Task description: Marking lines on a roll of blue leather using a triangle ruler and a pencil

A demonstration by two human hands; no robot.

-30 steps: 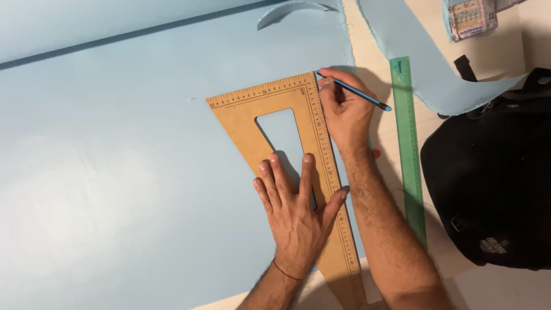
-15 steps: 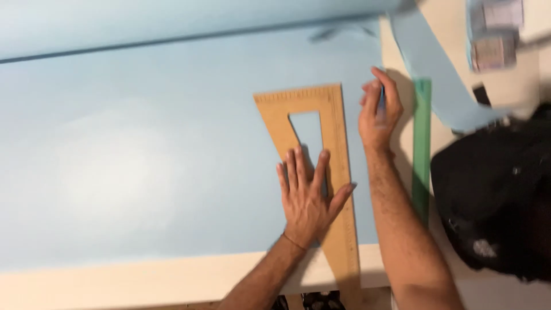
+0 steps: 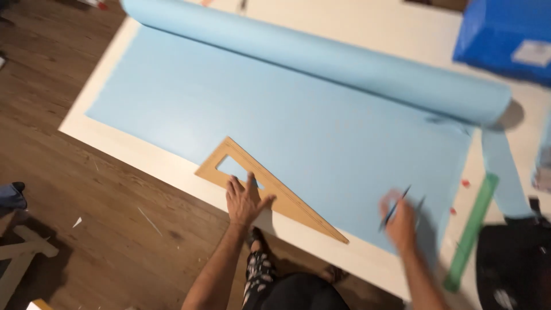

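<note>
A matt, smooth light-blue paper sheet (image 3: 298,120) is spread out, part of it wound into a roll (image 3: 321,54) with the same dull finish. A set square (image 3: 270,195) of pale brown wood or fibreboard, smooth and unvarnished in look, is pressed flat by the left hand (image 3: 244,201). A thin pencil (image 3: 395,209) is held in the blurred right hand (image 3: 399,224). A translucent green plastic ruler (image 3: 470,232) is seen beside it. The tabletop (image 3: 143,155) appears white and matt; the floor (image 3: 86,212) is of brown wood planks with visible grain.
</note>
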